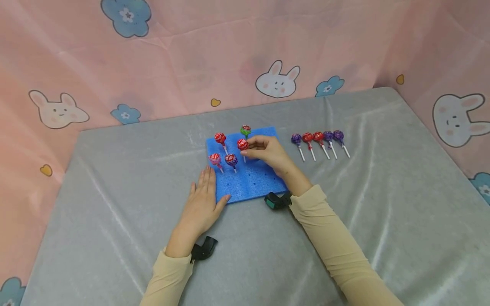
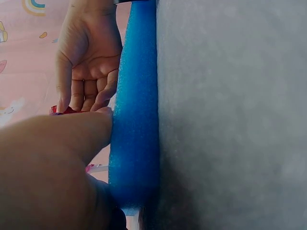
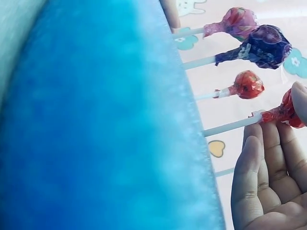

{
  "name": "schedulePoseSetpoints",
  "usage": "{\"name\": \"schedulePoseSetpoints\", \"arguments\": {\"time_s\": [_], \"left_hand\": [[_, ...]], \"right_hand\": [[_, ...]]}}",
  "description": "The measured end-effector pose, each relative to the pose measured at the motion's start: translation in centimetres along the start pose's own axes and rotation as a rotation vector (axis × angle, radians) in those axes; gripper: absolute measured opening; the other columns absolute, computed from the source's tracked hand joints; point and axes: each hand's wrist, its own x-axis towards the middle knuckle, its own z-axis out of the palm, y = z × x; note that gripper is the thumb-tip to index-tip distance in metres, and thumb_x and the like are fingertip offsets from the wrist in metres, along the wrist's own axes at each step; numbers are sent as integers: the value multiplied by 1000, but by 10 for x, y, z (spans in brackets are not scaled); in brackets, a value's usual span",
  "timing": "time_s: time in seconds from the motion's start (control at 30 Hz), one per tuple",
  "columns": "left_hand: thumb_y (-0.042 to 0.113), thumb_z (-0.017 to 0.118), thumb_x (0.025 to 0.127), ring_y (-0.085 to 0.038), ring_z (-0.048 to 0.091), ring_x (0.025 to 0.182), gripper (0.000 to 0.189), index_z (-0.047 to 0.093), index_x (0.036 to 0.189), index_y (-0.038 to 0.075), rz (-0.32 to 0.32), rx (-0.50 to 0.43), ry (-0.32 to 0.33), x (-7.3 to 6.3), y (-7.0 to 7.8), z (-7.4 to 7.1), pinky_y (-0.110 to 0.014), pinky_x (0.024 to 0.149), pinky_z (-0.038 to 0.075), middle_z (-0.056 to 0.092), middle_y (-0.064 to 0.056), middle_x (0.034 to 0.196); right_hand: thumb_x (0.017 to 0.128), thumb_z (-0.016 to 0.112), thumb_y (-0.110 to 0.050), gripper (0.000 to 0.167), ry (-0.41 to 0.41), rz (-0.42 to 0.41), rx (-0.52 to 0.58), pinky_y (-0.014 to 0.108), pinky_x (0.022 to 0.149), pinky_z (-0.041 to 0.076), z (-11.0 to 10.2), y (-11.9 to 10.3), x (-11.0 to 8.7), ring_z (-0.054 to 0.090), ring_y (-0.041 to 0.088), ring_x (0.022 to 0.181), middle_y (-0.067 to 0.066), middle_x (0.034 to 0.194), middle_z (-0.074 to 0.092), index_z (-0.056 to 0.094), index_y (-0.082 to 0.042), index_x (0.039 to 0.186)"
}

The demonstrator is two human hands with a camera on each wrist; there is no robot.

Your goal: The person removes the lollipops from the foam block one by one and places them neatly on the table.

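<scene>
A blue foam board (image 1: 264, 182) lies on the table with several wrapped lollipops standing in it. My right hand (image 1: 269, 153) pinches a red lollipop (image 1: 243, 145) by its head, thumb against fingers; in the right wrist view its white stick meets the foam. Around it stand a green lollipop (image 1: 246, 130), another red one (image 1: 220, 138), a pink one (image 1: 215, 159) and a purple one (image 1: 231, 160). Against the board's left edge rests my left hand (image 1: 200, 204), fingers straight and thumb at the near corner. The left wrist view shows its thumb (image 2: 72, 139) beside the foam's side.
Right of the board, a row of purple and red lollipops (image 1: 318, 137) lies on the grey cloth-covered table (image 1: 126, 204). Small holes dot the foam's near part. A pink patterned curtain (image 1: 206, 55) hangs behind the table and along its sides.
</scene>
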Motion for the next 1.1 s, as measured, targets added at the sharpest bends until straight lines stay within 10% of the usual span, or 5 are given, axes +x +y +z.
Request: {"name": "schedulePoseSetpoints", "arguments": {"time_s": [1.1], "left_hand": [[42, 43, 99, -32, 5, 143, 77, 8, 148, -6, 0, 5, -5, -1, 2, -2, -53, 111, 9, 3, -19, 156]], "right_hand": [[86, 63, 4, 17, 37, -1, 75, 28, 76, 54, -50, -15, -39, 66, 13, 78, 0, 84, 69, 68, -13, 87]]}}
